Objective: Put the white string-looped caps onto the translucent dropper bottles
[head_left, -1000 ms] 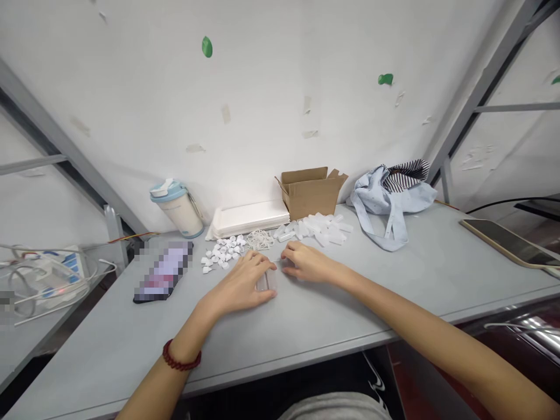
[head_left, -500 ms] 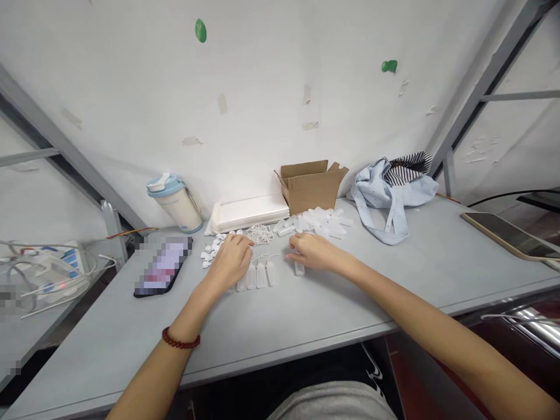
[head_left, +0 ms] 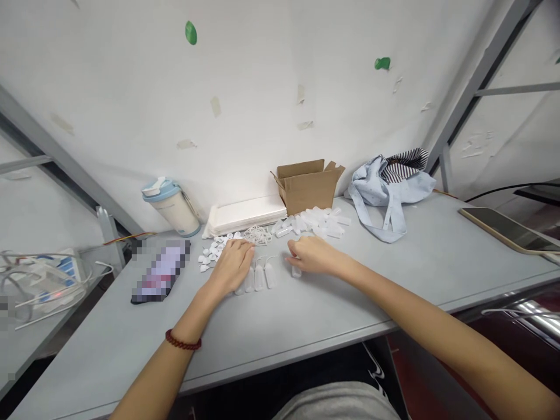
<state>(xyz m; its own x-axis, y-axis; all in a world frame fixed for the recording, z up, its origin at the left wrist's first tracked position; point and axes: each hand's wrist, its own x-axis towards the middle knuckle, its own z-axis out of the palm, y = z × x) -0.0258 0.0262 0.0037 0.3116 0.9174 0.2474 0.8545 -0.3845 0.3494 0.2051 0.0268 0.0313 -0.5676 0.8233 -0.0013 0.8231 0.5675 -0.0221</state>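
My left hand (head_left: 231, 265) lies palm down on the grey table (head_left: 306, 315), its curled fingertips at a pile of small white caps (head_left: 215, 252). Several small clear plastic bottles (head_left: 259, 276) lie side by side just right of it. My right hand (head_left: 311, 255) rests further right, its fingers closed over one clear bottle (head_left: 296, 271) lying on the table. Behind both hands lie a tangle of white loops (head_left: 258, 234) and a heap of clear bottles (head_left: 312, 221).
An open cardboard box (head_left: 307, 185), a stack of white sheets (head_left: 245, 214) and a lidded cup (head_left: 171, 205) stand by the wall. A phone (head_left: 160, 272) lies left, a blue cloth bag (head_left: 389, 186) and a tablet (head_left: 507, 230) right. Cables (head_left: 39, 280) cover the neighbouring table.
My left hand lifted off the row of bottles and moved back and left to the caps. My right hand stayed beside the row, now covering a single bottle.
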